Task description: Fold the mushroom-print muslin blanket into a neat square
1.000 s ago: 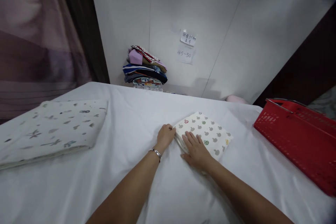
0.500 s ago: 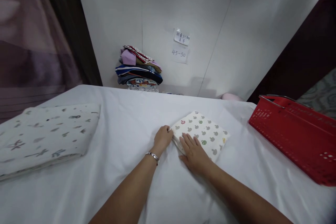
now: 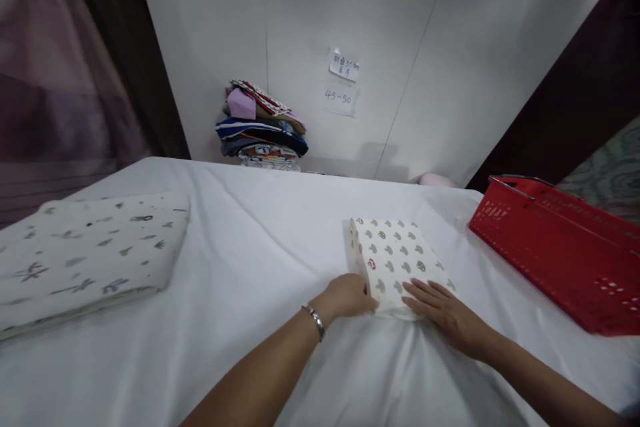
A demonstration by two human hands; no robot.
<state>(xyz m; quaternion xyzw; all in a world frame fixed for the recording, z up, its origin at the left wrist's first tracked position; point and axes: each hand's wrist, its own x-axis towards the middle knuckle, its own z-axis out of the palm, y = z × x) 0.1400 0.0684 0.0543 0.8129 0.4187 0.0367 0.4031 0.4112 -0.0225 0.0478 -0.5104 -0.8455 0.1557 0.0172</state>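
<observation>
A small folded cloth (image 3: 395, 260), cream with grey, green and red prints, lies on the white sheet of the table (image 3: 260, 240), right of the middle. My left hand (image 3: 347, 296), with a silver bracelet on its wrist, is curled against the cloth's near left corner, its fingertips tucked at the cloth's edge. My right hand (image 3: 445, 310) lies flat with fingers stretched out on the cloth's near right edge and the sheet beside it.
A larger folded patterned cloth (image 3: 85, 253) lies at the left. A red plastic basket (image 3: 560, 240) stands at the right edge. A pile of folded clothes (image 3: 263, 127) rests against the white wall behind, under two paper notes (image 3: 343, 80). A pink object (image 3: 435, 179) peeks out behind the table.
The small folded cloth has been turned and shifted to the right and nearer. Both hands have moved with it to its near edge.
</observation>
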